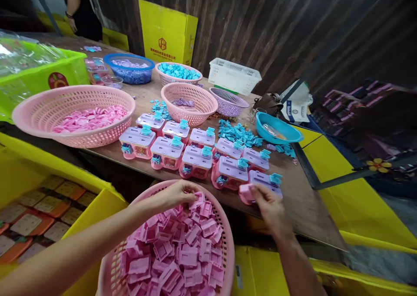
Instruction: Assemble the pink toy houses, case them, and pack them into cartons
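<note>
My left hand [182, 193] reaches over a pink basket [228, 244] heaped with small pink plastic parts [189, 254]. Its fingers are pinched on a pink plastic part [197, 199] at the top of the heap. My right hand [269, 204] grips another pink plastic part [246, 193] between thumb and fingers. That part is held at the front of the rightmost toy [265, 178], which has a lilac top and a turquoise tab. Several similar toys [195, 161] stand in rows along the table's front edge, left of my right hand.
Behind the toys lie loose turquoise pieces [239, 133] and a pink basket [189, 109]. A large pink basket of round pink pieces [73, 113] stands left, and a turquoise bowl [278, 131] right. Yellow cartons [107, 209] flank the table [309, 204]. A person [83, 13] stands far left.
</note>
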{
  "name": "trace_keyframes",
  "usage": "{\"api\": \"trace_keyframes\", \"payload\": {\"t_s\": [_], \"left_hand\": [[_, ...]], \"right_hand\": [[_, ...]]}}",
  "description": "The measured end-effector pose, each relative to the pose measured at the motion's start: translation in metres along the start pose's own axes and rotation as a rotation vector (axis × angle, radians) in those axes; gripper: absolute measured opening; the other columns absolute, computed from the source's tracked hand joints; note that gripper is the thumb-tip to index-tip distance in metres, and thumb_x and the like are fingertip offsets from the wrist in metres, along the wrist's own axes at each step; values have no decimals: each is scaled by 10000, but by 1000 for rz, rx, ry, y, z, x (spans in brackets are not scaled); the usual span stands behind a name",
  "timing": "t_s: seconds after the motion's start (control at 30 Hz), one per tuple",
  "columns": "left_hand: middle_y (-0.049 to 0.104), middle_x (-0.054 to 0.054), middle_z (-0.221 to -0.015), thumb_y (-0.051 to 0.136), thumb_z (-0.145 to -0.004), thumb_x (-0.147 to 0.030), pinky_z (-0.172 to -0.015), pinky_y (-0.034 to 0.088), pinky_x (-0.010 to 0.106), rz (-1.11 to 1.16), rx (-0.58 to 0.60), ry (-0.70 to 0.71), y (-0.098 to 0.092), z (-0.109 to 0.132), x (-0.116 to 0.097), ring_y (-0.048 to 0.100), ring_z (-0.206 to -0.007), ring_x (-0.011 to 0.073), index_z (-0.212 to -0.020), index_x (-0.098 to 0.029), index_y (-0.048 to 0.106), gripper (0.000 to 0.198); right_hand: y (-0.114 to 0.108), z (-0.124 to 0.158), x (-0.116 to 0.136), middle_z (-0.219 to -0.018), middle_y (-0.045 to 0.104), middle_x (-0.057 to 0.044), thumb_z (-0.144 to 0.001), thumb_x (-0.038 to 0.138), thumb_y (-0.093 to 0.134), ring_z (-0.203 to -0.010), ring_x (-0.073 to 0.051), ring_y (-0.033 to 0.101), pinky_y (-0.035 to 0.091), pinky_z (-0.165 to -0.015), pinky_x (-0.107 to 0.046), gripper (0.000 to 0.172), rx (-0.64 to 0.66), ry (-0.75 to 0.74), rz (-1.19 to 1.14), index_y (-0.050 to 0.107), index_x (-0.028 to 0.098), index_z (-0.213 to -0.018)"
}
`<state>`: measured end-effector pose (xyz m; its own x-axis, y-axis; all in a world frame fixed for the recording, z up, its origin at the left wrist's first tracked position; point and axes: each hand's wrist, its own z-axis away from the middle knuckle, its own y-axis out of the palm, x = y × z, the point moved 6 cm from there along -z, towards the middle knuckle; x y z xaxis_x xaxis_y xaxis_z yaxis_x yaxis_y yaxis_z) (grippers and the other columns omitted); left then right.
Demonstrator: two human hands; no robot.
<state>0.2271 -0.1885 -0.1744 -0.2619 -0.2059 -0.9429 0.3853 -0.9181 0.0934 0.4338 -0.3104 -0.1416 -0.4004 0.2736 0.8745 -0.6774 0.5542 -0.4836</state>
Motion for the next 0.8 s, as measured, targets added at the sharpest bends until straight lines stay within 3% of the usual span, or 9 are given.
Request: {"api": "trace_keyframes", "payload": {"t_s": [0.07,0.13,0.27,0.4,0.57,0.8], "left_hand": [[495,-43,-611,615,-695,-356,-499,409,187,-9,5,2,2,-3,3,499,-500,80,-736,-128,587,233],[481,-46,-584,609,-705,-390,-482,396,188,-17,17,7,5,-7,5,500,-488,85,-704,-132,564,262],[479,-41,-571,586,-720,-437,-453,389,198,-17,54,-1,14,-14,6,512,-470,101,-750,-129,560,311],[510,-34,-646,572,-709,-359,-456,391,197,13,21,-5,16,-16,3,511,-475,93,-982,-129,579,357],[486,-57,-622,513,-618,-157,-479,361,177,119,-22,3,16,-19,1,454,-500,71,-1150,-164,561,535],[550,-40,-592,477,-584,-146,-499,440,216,207,34,6,23,-31,4,509,-475,92,-992,-150,575,420]], "right_hand": [[-39,-25,6,-819,664,-72,-720,563,522,-782,-231,563,422,-726,-345,422,-194,-128,262,684,184,-809],[-58,-48,12,-832,674,-88,-744,508,474,-802,-244,553,410,-751,-370,390,-215,-220,465,693,187,-788],[-56,-77,13,-789,689,-69,-757,394,448,-773,-231,538,385,-734,-371,316,-12,-264,693,702,206,-754],[-52,-82,11,-748,687,-45,-774,393,450,-760,-220,538,366,-748,-378,306,91,-274,725,701,229,-713],[-56,-80,4,-774,679,-63,-773,413,473,-802,-230,564,387,-771,-382,309,82,-317,665,710,216,-750],[-54,-86,-12,-784,687,-62,-771,440,474,-807,-256,575,381,-790,-447,301,-6,-307,707,716,263,-751]]}}
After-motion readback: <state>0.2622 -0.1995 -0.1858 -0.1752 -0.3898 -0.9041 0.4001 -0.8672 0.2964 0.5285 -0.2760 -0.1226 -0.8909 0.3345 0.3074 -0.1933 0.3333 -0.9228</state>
